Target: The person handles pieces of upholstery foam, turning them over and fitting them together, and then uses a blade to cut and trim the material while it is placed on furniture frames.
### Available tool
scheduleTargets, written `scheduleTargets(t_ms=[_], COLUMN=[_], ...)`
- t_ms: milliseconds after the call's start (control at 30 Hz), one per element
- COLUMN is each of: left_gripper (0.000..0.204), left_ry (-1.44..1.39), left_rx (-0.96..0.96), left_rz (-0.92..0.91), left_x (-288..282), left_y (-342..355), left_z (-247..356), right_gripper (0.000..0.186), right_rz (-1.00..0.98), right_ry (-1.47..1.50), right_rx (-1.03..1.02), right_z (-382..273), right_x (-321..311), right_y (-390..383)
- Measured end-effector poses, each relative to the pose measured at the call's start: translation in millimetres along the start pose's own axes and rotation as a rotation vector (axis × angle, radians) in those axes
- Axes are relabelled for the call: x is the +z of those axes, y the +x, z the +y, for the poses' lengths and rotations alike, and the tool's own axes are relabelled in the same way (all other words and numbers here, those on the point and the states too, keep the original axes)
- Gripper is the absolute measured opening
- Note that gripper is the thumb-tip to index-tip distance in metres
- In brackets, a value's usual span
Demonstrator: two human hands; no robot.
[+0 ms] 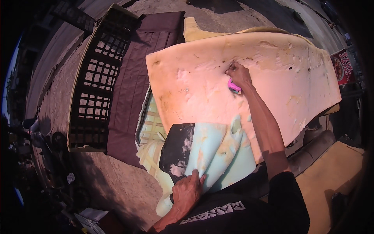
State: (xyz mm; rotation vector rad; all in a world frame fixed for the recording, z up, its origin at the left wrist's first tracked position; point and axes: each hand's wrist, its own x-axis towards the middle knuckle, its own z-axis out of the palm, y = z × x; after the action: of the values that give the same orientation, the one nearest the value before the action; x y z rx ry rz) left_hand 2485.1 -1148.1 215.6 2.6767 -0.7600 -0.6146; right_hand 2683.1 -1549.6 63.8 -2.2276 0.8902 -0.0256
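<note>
A large pinkish foam slab (202, 78) with stains and small holes spreads before me. My right hand (238, 73) is closed, its fingertips against the slab's upper middle; what they pinch is hidden. Just below that hand, against the slab, is a small rounded pink-and-dark object (234, 85), its kind unclear. Nearer to me lies a light blue foam sheet (208, 146), creased and worn, with a black patch (177, 150) along its left side. My left hand (187, 191) grips the near edge of this sheet, fingers on top.
To the left, a maroon pleated seat cover (126, 78) lies against a black lattice frame (95, 82). Yellowish foam (150, 158) shows under the slab. A tan board-like panel (327, 183) and a dark rolled cushion (315, 152) are at the right. Rough pavement (120, 187) surrounds them.
</note>
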Motion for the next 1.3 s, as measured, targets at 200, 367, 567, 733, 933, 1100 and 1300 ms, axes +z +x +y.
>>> scheduleTargets(t_ms=[200, 367, 567, 733, 933, 1100, 1300], left_gripper=[0.032, 0.038, 0.063, 0.047, 0.054, 0.07, 0.015], left_ry=[-0.072, -0.154, -0.016, -0.257, -0.382, 0.572, 0.481], left_rx=[-0.018, -0.077, -0.217, 0.451, 0.86, 1.166, 1.229], left_rz=[0.007, -0.026, -0.026, 0.31, -0.155, -0.093, -0.346], left_x=[4.2, 13.1, -4.4, -23.3, 136.1, 140.9, 51.1], left_y=[-29.5, -40.8, 36.7, 67.6, 26.2, 70.5, 119.8], left_z=[-3.0, -2.6, -18.9, 55.8, 103.8, 85.5, 66.1], right_gripper=[0.03, 0.033, 0.04, 0.029, 0.022, 0.02, 0.022], right_rz=[-0.032, -0.019, -0.132, -0.011, 0.09, 0.015, 0.151], right_ry=[0.005, -0.039, 0.191, 0.391, 0.772, 1.009, 0.913], right_rx=[0.021, 0.008, -0.019, 0.155, 0.301, 0.288, 0.143], right_z=[-0.1, -13.7, -23.2, 24.8, 98.5, 121.1, 139.7], right_x=[-4.0, -1.9, -54.3, -68.3, -67.0, -65.8, -46.9], right_y=[-1.9, -22.7, -71.2, -144.8, -208.5, -211.2, -216.6])
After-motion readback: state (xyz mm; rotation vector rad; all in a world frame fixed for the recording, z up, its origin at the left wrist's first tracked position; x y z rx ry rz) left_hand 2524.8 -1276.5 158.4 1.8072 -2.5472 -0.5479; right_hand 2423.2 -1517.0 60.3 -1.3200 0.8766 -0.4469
